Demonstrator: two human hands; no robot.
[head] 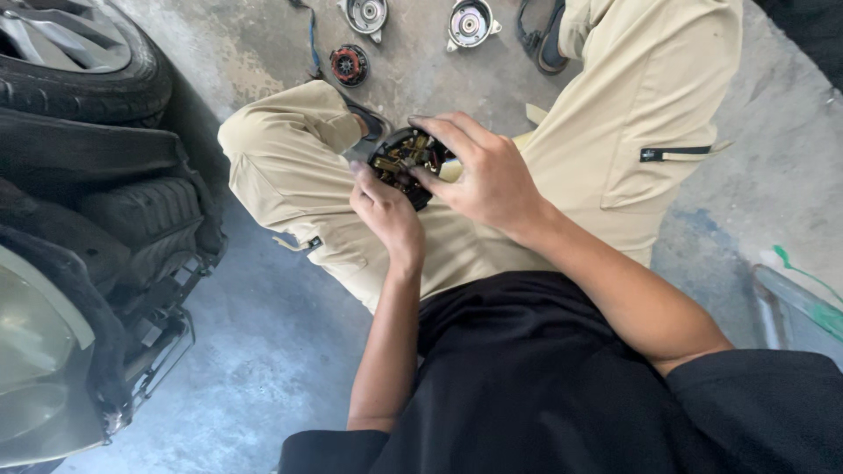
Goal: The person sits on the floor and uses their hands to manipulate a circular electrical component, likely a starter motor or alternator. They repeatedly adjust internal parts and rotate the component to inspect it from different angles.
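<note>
Ctr frame, above lap: black round part (406, 164) w/ brass contacts, held by both hands. Left hand (386, 211) grips lower edge, fingers curled. Right hand (486, 175) wraps top/right side, fingers bent over it. Top: two metal housings (366, 15) on floor; tyre (79, 61) upper left.

rough concrete floor (290, 351), matt cloth trousers (632, 96)

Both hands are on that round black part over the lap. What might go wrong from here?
1. The round black part is held in the air between the left hand and right hand, above the concrete floor; a slip could likely drop it.
2. Fingertips press near its exposed metal pieces, so a pinch or bent piece seems possible.
</note>
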